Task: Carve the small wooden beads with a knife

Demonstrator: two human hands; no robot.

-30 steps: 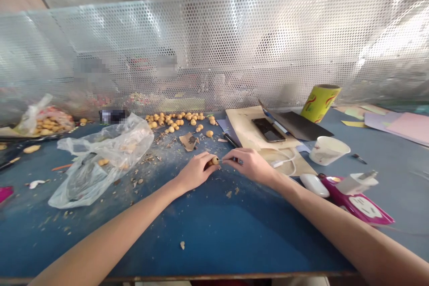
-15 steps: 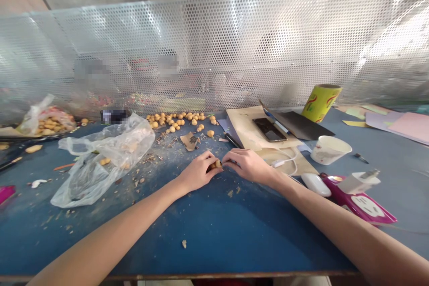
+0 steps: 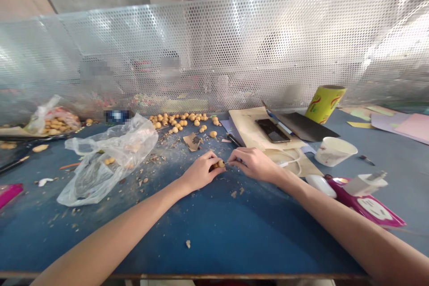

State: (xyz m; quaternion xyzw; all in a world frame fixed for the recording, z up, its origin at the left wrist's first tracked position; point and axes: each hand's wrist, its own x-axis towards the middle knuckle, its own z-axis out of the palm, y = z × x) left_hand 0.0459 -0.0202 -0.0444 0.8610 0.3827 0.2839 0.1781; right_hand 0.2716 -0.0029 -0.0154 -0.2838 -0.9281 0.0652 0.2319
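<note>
The left hand (image 3: 200, 172) and right hand (image 3: 254, 164) have been drawn slightly apart; above the rough, dust-strewn blue table (image 3: 201, 237), a small round wooden bead (image 3: 220, 164) is gripped by the closed left fingers (image 3: 214, 161), a thin metal pick (image 3: 231, 162) pinched in the closed right fingers (image 3: 239, 156)

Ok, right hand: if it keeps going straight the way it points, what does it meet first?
Probably the small tan bead in the left hand: the right hand aims its thin metal pick straight at it. Exact contact is hard to judge from this view.
</note>
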